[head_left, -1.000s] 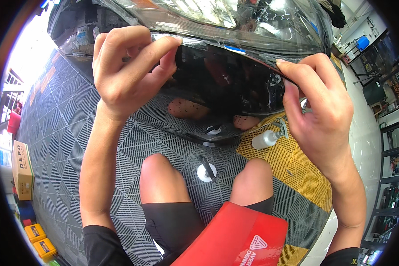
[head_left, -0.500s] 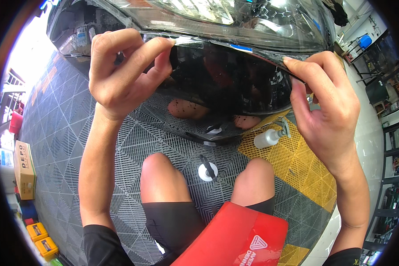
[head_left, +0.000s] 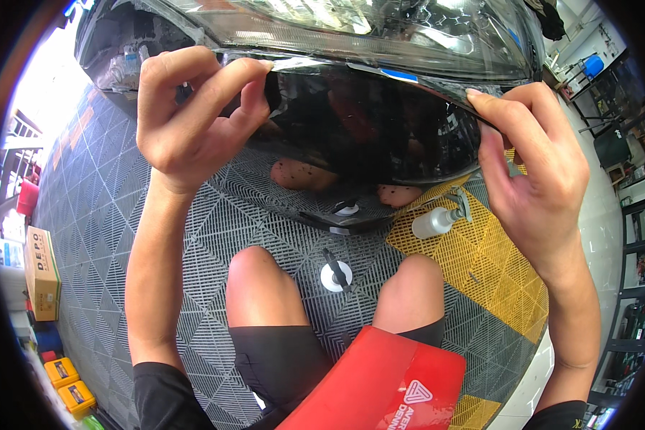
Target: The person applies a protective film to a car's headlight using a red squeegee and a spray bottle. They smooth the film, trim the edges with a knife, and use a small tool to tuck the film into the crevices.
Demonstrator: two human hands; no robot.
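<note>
A glossy black sheet of film (head_left: 365,118), dotted with droplets, spans the space between my hands just below a car headlight (head_left: 387,25). My left hand (head_left: 193,122) pinches the film's upper edge at the left between thumb and fingers. At the other end, my right hand (head_left: 534,150) grips the same edge with thumb and forefinger. Along that edge, between the hands, sits a small blue and white strip (head_left: 399,75). Under the film the dark bumper (head_left: 322,221) curves down toward the floor; how much film touches it, I cannot tell.
A white spray bottle (head_left: 434,223) stands on yellow floor tiles at the right. Between my knees is a round white container (head_left: 335,278) with a black top. Something red (head_left: 380,380) lies across my lap. Cardboard box (head_left: 43,276) and yellow cases (head_left: 72,390) are left; shelves (head_left: 634,294) right.
My hands have drawn slightly apart, the left one leftward and the right one rightward. The film's upper edge and its blue strip have shifted a little to the right.
</note>
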